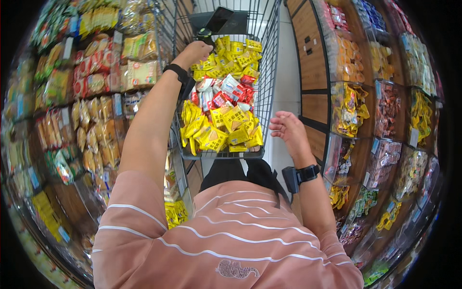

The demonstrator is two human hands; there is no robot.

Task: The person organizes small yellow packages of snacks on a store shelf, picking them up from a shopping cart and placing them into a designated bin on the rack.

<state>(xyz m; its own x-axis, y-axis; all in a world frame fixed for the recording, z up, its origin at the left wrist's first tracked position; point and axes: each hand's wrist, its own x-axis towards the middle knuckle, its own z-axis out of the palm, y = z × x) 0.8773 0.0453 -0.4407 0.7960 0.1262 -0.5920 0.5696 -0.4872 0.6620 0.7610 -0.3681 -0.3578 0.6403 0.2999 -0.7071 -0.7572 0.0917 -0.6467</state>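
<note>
A wire shopping cart point(276, 77) stands before me, piled with small packets. Yellow snack packets point(236, 121) lie at its near end, red and white packets point(231, 88) in the middle, more yellow packets point(234, 59) farther back. My left hand point(197, 52) is over the cart's left side, fingers curled, beside a dark bottle or jar with a green-marked top point(205, 34); whether it grips anything is hidden. A dark phone-like device point(219, 18) leans behind. My right hand point(287, 130) hovers to the right of the cart, empty, with its fingers apart and slightly bent.
Shelves of bagged bread and snacks point(97, 83) rise close on the left. On the right, clear bins of wrapped sweets point(348, 108) line a wooden unit with drawers point(310, 47). A pale tiled floor point(287, 83) shows between cart and unit.
</note>
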